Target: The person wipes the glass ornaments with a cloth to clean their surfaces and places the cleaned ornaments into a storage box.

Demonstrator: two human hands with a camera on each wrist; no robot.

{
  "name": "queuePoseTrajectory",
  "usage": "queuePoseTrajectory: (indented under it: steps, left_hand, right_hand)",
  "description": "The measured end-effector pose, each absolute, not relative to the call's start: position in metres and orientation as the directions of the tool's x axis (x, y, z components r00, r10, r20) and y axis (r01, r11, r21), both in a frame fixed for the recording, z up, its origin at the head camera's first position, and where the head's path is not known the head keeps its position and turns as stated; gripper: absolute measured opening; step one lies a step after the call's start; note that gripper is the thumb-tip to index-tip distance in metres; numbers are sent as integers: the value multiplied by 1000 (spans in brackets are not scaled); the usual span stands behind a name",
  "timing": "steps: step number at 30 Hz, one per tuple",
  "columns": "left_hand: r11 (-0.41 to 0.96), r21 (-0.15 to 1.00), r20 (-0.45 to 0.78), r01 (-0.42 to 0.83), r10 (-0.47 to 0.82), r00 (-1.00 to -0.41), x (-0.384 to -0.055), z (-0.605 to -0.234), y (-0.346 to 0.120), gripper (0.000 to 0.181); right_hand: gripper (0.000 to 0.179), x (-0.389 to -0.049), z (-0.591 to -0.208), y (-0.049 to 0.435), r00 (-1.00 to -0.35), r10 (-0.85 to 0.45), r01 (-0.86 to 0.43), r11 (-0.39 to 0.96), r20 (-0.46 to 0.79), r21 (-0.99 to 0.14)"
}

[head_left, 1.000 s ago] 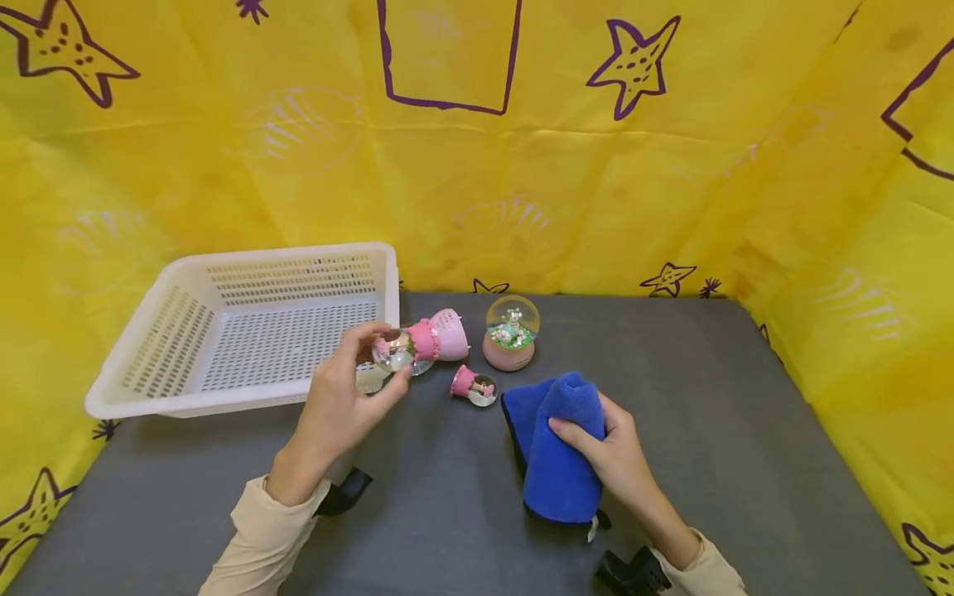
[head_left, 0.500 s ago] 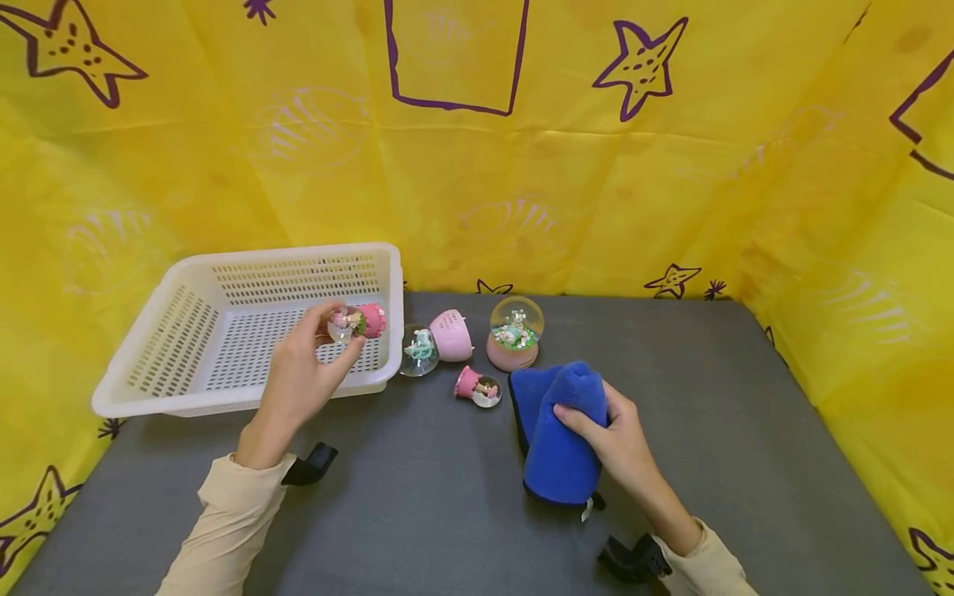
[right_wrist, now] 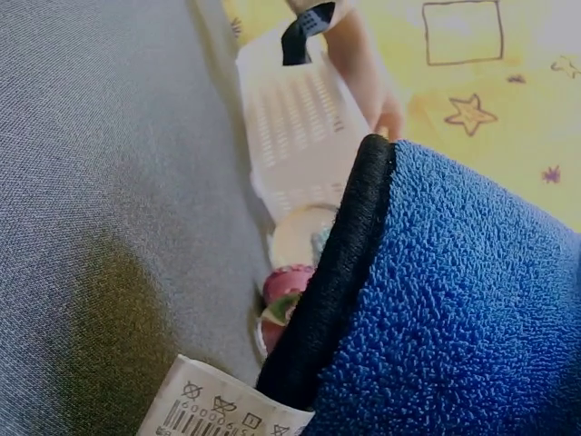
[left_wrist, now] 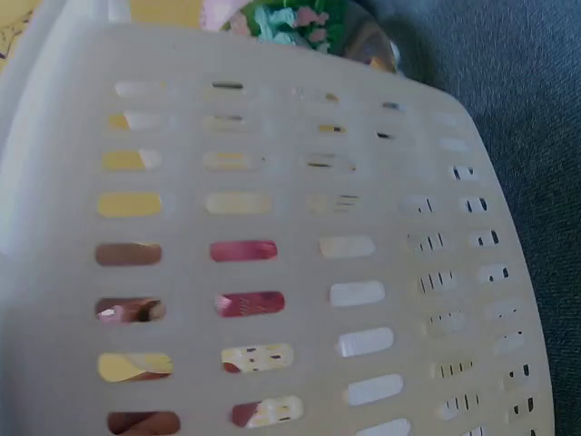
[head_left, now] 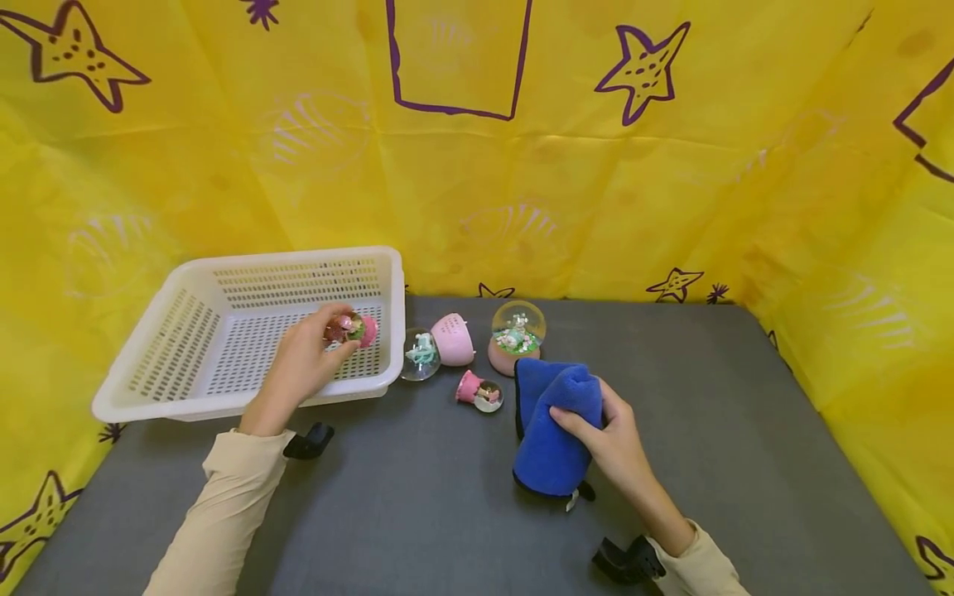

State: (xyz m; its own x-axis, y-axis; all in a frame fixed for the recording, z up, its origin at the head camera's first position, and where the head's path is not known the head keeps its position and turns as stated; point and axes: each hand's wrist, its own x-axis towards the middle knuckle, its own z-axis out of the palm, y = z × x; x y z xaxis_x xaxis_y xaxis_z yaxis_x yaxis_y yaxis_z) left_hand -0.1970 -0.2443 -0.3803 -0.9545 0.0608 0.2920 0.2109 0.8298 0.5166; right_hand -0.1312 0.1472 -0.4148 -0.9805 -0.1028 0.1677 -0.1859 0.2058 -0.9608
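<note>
My left hand [head_left: 301, 356] grips a small snow globe [head_left: 361, 329] with a pink base, inside the white plastic basket [head_left: 142, 404]. In the left wrist view the slotted basket wall [left_wrist: 290, 272] hides most of that hand. My right hand [head_left: 619, 439] pinches a folded blue towel [head_left: 555, 447] above the table; its black edging and white label [right_wrist: 218, 404] fill the right wrist view. Just left of the towel lies another small pink snow globe [head_left: 480, 391] on its side. A larger snow globe [head_left: 440, 343] with a pale pink base lies beside the basket.
A snow globe [head_left: 517, 338] with a pinkish base stands upright behind the towel. The grey table [head_left: 417, 497] meets a yellow patterned cloth backdrop [head_left: 477, 182] at the back and sides. The basket's right wall stands close to the lying larger globe.
My left hand has carried the small snow globe leftward from over the larger lying globe, then lowered it into the basket. The right hand with the towel has shifted only slightly.
</note>
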Motion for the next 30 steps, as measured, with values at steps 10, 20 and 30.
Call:
queuePoseTrajectory:
  steps: [10,20,30]
  left_hand:
    - [842,526,39,120,117,-992,-211,-381,-251,49]
    - [844,510,-20,169,208,-978,-219,-385,-253,48]
    - [839,517,-121,170,268,-956,-222,-386,-253,47]
  right_hand:
    - [40,-130,-418,145,-973,-169,-189,193,158,-963]
    - [41,-130,-420,144,-971,-194,-173,176,138,-969]
    - [42,-128,-421,143,-965,-212,-189,161,153,-969]
